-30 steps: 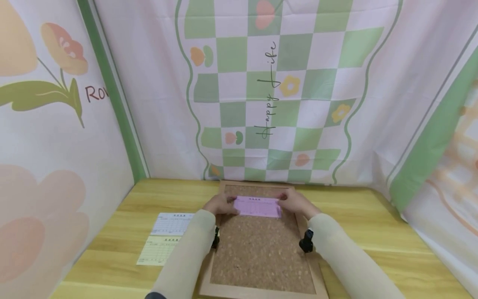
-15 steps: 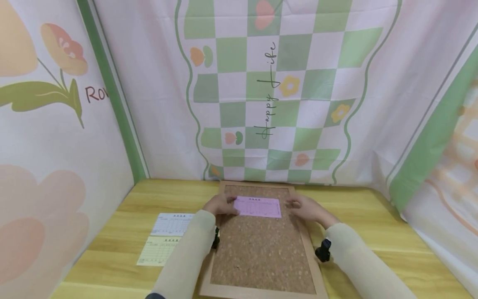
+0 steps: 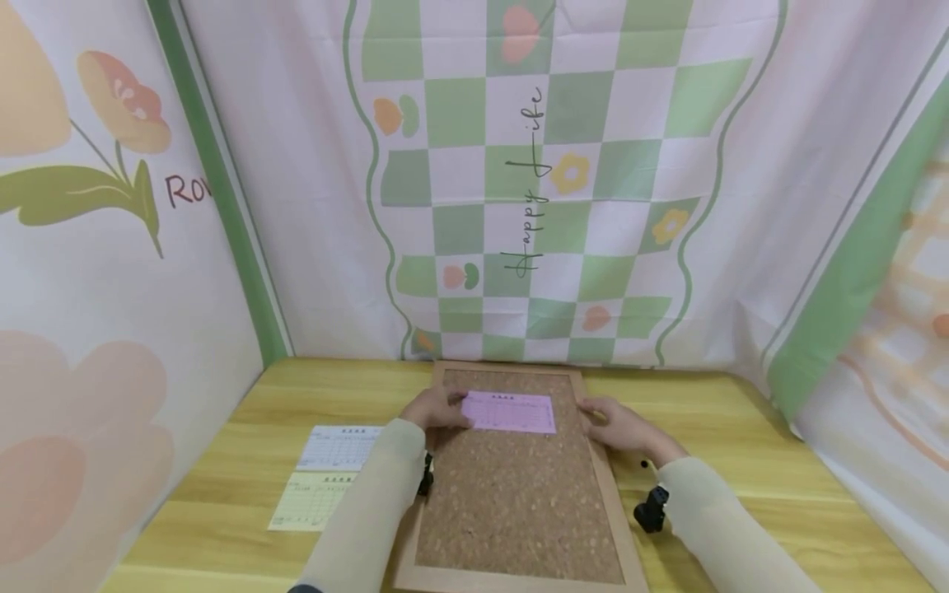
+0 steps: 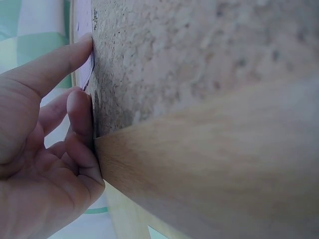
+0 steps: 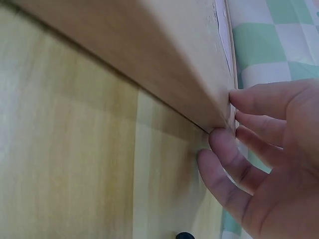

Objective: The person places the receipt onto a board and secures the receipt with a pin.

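Observation:
A pink printed slip (image 3: 508, 413) lies across the upper part of a wood-framed cork board (image 3: 519, 502). My left hand (image 3: 436, 408) is at the slip's left end. In the left wrist view its thumb (image 4: 75, 54) presses on the slip's edge, while some other fingers bend in near the frame. My right hand (image 3: 617, 423) is over the board's right edge, apart from the slip. The right wrist view shows its spread fingers touching the wooden frame (image 5: 164, 59), with nothing between them. A small black round thing (image 3: 644, 464) sits on the table below the right wrist.
To the left of the board, a bluish-white slip (image 3: 337, 446) and a yellow slip (image 3: 307, 498) lie on the wood-grain table (image 3: 222, 486), partly covered by the left sleeve. A green-and-white checked curtain (image 3: 519, 206) hangs behind the table.
My right hand has let go of the pink slip's right end and moved right to the frame's edge. The left hand stays on the slip. The small black thing has come into view.

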`<state>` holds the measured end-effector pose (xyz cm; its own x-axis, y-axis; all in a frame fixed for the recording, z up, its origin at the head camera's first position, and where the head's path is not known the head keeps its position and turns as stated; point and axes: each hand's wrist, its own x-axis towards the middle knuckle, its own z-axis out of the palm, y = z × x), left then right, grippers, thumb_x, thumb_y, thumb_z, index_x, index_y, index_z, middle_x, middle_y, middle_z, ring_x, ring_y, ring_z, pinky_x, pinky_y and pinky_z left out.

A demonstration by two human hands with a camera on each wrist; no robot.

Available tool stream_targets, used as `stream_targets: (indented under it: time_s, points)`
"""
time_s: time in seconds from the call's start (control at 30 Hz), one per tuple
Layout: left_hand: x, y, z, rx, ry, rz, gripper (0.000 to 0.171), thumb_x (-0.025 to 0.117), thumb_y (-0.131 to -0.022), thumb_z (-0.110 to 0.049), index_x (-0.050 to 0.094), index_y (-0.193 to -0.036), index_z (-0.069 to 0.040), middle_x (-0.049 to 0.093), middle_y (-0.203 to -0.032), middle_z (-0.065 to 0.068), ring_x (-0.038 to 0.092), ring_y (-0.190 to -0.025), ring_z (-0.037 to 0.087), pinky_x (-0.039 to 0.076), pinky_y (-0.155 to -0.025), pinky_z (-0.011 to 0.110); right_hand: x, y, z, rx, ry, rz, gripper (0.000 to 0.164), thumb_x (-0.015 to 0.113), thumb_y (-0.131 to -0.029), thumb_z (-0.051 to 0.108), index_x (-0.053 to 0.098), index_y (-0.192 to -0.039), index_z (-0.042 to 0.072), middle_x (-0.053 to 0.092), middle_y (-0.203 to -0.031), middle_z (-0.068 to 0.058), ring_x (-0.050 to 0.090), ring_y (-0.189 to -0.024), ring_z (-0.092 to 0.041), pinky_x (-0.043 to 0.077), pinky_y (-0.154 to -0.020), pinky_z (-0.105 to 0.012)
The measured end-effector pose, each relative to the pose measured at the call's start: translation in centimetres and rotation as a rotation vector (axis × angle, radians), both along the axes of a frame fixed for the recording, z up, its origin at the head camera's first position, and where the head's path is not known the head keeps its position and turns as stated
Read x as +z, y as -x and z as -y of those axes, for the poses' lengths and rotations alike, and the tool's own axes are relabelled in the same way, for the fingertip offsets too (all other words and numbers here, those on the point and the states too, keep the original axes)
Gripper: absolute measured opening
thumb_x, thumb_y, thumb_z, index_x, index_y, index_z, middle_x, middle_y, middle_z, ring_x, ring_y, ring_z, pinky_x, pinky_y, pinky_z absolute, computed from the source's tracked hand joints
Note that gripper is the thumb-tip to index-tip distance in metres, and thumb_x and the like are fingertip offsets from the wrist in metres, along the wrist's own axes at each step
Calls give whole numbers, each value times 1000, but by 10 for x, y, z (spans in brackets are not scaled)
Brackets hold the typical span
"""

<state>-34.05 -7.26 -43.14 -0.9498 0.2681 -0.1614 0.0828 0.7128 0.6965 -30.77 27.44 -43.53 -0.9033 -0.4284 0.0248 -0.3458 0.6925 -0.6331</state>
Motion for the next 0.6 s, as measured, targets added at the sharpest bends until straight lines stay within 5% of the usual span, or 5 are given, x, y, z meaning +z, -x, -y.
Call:
stream_targets:
  time_s: [0.6]
  points:
    - [2, -3, 3, -43, -59, 24, 71, 77, -88, -26, 47, -149, -8, 45, -151, 15, 38, -139, 36, 30, -113, 53, -5, -6, -2, -37, 2, 31, 52, 57, -100, 7, 39, -145, -13, 28, -150, -40, 23, -137, -58, 24, -108, -67]
